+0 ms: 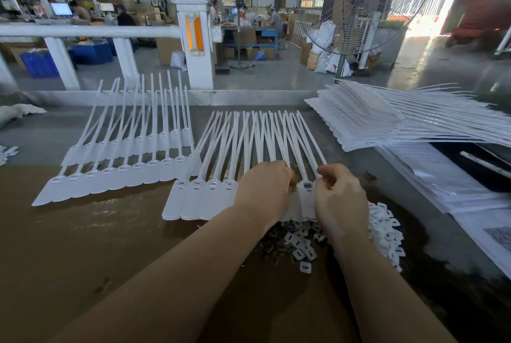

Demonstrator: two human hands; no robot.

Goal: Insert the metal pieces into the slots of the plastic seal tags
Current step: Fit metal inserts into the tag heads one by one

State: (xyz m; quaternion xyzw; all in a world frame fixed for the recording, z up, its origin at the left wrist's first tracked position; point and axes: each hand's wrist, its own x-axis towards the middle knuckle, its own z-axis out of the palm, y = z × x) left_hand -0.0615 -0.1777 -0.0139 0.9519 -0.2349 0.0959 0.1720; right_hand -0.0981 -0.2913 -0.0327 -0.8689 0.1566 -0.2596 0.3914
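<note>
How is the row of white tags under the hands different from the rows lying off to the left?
The row under the hands has dark metal pieces showing in its slots; the left rows show plain white slots. Both hands, left hand and right hand, work on the near row, while the left rows lie untouched. Both are white tags with long tails pointing away.

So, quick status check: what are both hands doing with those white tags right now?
Left hand and right hand curled over the middle tag strip. Four slots left of the hands show metal. Loose metal pieces and white caps piled below. Nothing blocking.
</note>
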